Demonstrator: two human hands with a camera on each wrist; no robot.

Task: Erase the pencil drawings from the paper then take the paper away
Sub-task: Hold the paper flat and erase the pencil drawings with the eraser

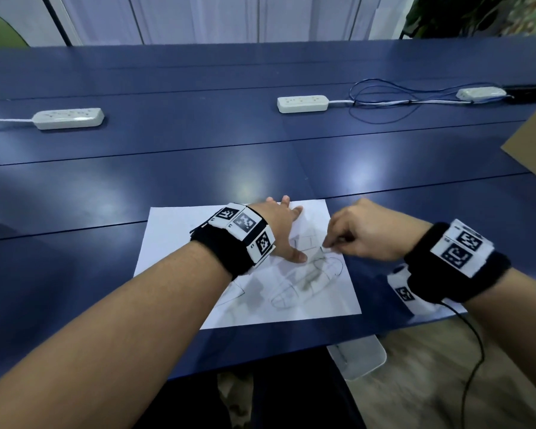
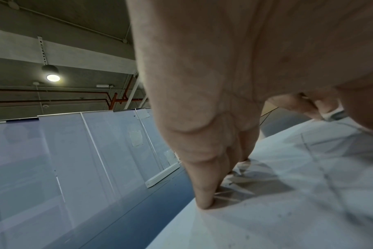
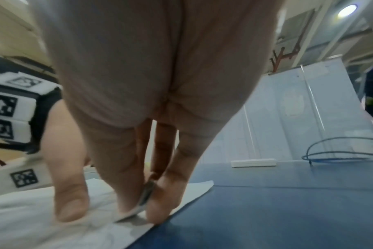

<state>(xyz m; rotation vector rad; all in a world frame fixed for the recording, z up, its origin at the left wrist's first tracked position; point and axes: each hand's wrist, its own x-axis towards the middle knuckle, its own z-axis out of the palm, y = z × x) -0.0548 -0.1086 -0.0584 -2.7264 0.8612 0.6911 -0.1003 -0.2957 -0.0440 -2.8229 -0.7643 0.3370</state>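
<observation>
We've got a white sheet of paper point(image 1: 174, 243) lying flat near the front edge of the dark blue table point(image 1: 260, 162), covered in grey pencil drawings point(image 1: 310, 274), mostly rounded, oval-ish outlines, some already looking smudgy and faint. Our left hand point(image 1: 279, 230) is spread flat on the sheet, fingers straight and fanned out with the fingertips point(image 2: 204, 202) pressing down. Our right hand point(image 1: 362, 233) is pinching a small whitish eraser point(image 3: 136, 207) between thumb and fingers, its bottom edge touching the paper.

Further back on the table sit three white power strips point(image 1: 302, 103) with a loop of blue cable point(image 1: 381, 100). There's a brown cardboard piece point(image 1: 532, 150) at the right edge and pale partition panels point(image 1: 198, 17) behind.
</observation>
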